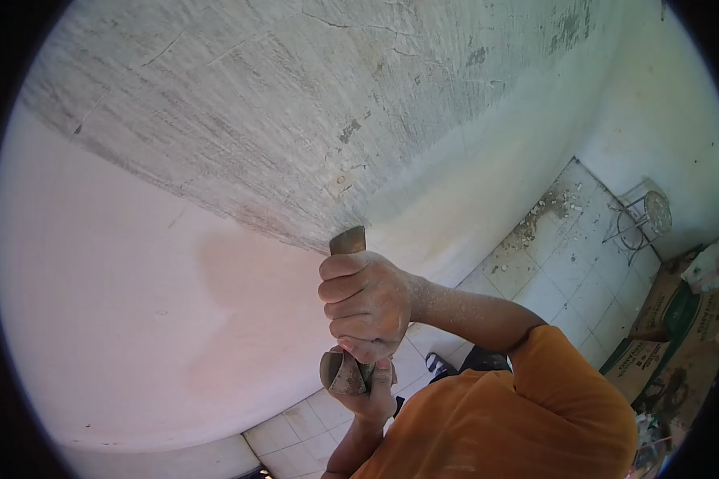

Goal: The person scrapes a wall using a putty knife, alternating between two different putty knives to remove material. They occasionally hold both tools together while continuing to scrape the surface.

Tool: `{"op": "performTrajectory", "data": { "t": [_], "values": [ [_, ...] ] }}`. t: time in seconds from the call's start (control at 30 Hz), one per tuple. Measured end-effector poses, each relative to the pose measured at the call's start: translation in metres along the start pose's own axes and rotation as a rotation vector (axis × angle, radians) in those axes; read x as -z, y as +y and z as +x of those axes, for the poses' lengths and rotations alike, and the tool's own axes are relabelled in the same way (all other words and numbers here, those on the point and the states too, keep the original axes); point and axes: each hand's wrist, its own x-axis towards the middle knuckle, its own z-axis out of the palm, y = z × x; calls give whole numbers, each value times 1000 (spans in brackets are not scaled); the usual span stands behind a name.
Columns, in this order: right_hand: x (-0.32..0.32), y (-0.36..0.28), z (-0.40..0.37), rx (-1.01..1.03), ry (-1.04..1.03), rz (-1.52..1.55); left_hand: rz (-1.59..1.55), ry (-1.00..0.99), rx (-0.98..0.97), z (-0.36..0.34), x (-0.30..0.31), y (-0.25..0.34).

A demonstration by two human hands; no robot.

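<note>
My right hand (367,303) is wrapped in a fist round a scraper-like tool (348,240), whose flat, dusty end sticks out above the fingers and meets the wall (256,112). Just below, my left hand (373,399) grips a second dusty piece (339,374) with a curved, wide end; whether it belongs to the same tool is hidden by the fingers. White dust coats my right hand and forearm. Rough, scratched grey surface covers the upper wall, and the tool's end lies near its border with the smooth pale paint (120,303).
Pale floor tiles (539,287) carry scattered chips and debris (527,227) along the wall's foot. A round-seated metal stool (657,212) stands at the right. Below it are cardboard boxes (643,363). A sandalled foot (438,365) shows beside the orange shirt.
</note>
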Motion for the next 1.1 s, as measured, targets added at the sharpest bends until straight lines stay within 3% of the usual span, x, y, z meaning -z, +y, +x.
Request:
{"op": "performTrajectory", "data": {
  "t": [0.07, 0.27, 0.5, 0.77, 1.1],
  "values": [
    [4, -3, 11, 19, 35, 18, 21, 2, 35, -1, -4, 21],
    [12, 8, 4, 1, 22, 95, -30, -5, -79, 3, -19, -8],
    [15, -3, 9, -127, 12, 137, -91, 75, 67, -7, -21, 14],
    [2, -5, 2, -124, 78, 170, -97, 128, 60, -10, -25, 15],
    [18, 1, 10, -109, -137, 33, -115, 51, -29, 4, -23, 1]
  ]
}}
